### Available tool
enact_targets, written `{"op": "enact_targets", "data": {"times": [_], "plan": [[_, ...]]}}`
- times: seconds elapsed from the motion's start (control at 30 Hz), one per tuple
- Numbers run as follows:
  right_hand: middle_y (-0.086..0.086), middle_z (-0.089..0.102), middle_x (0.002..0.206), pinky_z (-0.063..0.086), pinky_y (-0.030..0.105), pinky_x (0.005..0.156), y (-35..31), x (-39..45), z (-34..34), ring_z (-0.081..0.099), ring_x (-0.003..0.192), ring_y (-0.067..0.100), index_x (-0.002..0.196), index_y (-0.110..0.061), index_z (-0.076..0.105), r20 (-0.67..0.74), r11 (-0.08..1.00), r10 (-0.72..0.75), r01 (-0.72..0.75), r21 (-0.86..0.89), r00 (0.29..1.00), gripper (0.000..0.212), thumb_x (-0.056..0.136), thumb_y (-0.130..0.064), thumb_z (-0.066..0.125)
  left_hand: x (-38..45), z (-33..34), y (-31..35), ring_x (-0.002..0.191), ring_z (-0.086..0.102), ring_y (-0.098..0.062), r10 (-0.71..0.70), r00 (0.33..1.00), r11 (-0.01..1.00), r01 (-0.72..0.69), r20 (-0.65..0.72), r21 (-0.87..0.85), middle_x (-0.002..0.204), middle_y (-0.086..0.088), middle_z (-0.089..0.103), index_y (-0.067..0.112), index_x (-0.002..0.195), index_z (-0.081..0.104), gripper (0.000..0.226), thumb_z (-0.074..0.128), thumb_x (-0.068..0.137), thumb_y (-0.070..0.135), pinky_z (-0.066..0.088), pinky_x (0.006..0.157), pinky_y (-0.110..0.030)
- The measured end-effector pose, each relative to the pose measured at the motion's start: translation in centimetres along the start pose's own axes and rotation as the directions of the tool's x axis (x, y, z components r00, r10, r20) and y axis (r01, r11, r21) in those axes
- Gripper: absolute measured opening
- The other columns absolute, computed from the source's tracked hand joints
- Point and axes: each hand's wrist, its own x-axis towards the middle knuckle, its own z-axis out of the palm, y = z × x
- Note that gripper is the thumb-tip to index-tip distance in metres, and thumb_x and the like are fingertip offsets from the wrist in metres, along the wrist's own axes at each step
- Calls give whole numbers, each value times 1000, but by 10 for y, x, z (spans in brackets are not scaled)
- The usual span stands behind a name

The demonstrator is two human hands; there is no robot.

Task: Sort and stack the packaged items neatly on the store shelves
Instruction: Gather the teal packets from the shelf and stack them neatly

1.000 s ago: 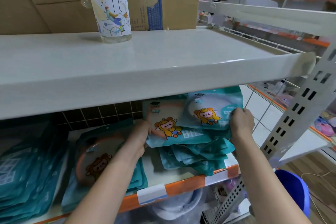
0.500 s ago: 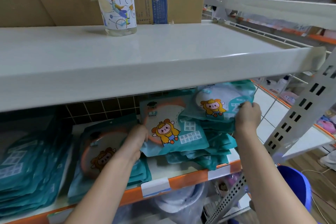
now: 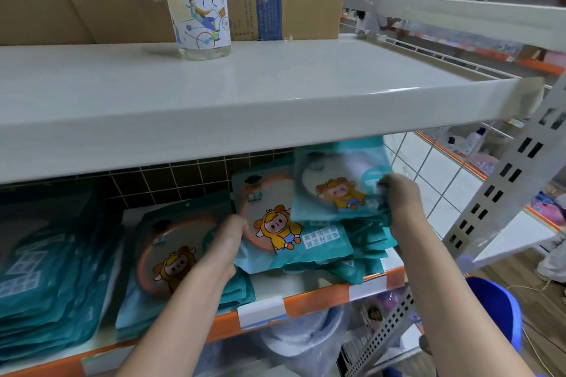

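Presently, left hand [image 3: 228, 242] fingers grip the orange-ring packet [image 3: 284, 229] atop the pile; right hand [image 3: 398, 196] fingers clasp a raised teal packet [image 3: 333, 184] beneath the upper shelf [image 3: 245, 95].

"茶π" on bottle [image 3: 199, 3]

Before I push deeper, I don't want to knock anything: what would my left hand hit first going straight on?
Likely the teal packet your left hand already grips; behind it, the dark tiled wall. Depth is unclear.
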Motion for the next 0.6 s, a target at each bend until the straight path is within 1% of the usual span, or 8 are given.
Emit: {"op": "enact_targets", "data": {"times": [0.07,0.13,0.2,0.3,0.37,0.43,0.53,0.6], "plan": [[11,48,63,33,33,49,4,-5,10,45,52,24,75,-8,52,167,976,49,-12,-217,985,14,85,-11,44,-6,-2,0,58,40,-22,-18,999,996,20,26,-88,57,-6,36,17,57,29,26,47,76,16,32,53,-26],[11,57,71,38,37,60,9,-14,23,53,64,27,83,-8,57,270,892,-30,147,-427,962,20,88,-20,42,-8,-6,3,63,52,-24,-3,990,990,23,143,-141,62,-9,52,15,62,46,26,51,82,32,40,60,-30],[9,62,86,40,34,69,10,-28,30,57,80,29,91,-12,57,300,752,-156,310,-582,941,25,92,-30,41,-7,-7,5,78,65,-30,35,962,994,-4,271,-112,81,-15,68,12,85,64,34,56,85,46,49,68,-34],[7,59,96,36,32,70,5,-46,41,53,85,27,97,-17,51,332,616,-253,416,-669,909,21,96,-34,38,-7,-11,4,82,70,-30,97,949,987,-52,299,-153,93,-14,73,9,112,63,41,69,80,35,55,66,-33],[2,55,98,39,32,74,0,-55,49,55,90,27,110,-17,48,351,655,-246,422,-627,904,23,97,-33,40,-8,-21,6,81,71,-27,168,935,971,-104,311,-213,94,-12,74,11,116,60,37,68,82,25,56,65,-33],[-1,55,102,46,34,79,-5,-65,58,58,94,23,121,-19,44,372,776,-215,389,-496,903,29,95,-31,46,-11,-36,9,83,72,-24,228,917,957,-150,328,-247,95,-10,74,13,118,59,36,66,84,22,56,66,-32],[1,60,105,45,29,74,-10,-87,77,57,86,14,115,-20,46,468,935,-162,287,-209,869,27,90,-17,56,-14,-68,15,89,71,-17,365,881,922,-299,301,-245,100,-1,74,19,121,56,48,71,76,19,55,67,-26],[0,63,106,45,31,86,-5,-101,94,58,93,14,103,-25,51,561,970,-152,233,-75,814,24,88,-9,59,-13,-95,18,101,67,-18,422,878,905,-390,227,-170,108,1,71,23,123,56,64,80,64,24,51,79,-29]]}}
